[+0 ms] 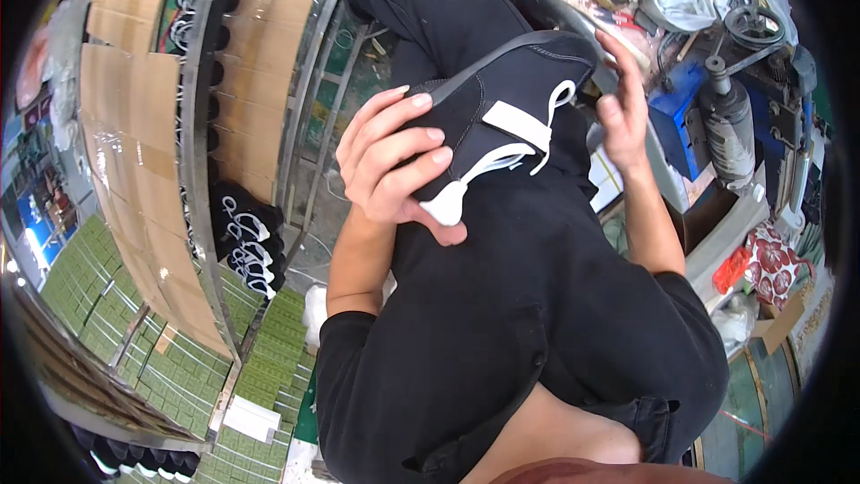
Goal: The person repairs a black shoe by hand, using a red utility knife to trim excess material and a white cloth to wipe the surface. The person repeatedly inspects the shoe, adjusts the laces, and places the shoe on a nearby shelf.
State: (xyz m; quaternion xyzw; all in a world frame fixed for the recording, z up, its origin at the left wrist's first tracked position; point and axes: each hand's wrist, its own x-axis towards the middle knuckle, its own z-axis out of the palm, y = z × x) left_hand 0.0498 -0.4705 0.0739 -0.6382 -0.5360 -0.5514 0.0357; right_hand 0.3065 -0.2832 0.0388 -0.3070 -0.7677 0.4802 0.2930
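Observation:
A black shoe (515, 94) with stitched seams and a dark band along its edge lies tilted in front of my body. It has a white strap, a white loop and white trim at its opening. My left hand (394, 161) grips the heel end, with fingers across the side and the thumb by the white heel tab. Beyond the toe end, my right hand (624, 108) is raised with its fingers stretched out and the thumb apart. Whether its fingertips touch the toe, I cannot tell.
On the left stands a metal rack (309, 81) with cardboard sheets, and several black-and-white shoes (249, 237) on it. To the right are a machine with a grey cylinder (727, 125), a blue metal part (674, 108), a black wheel (752, 27) and a floral cloth (778, 260).

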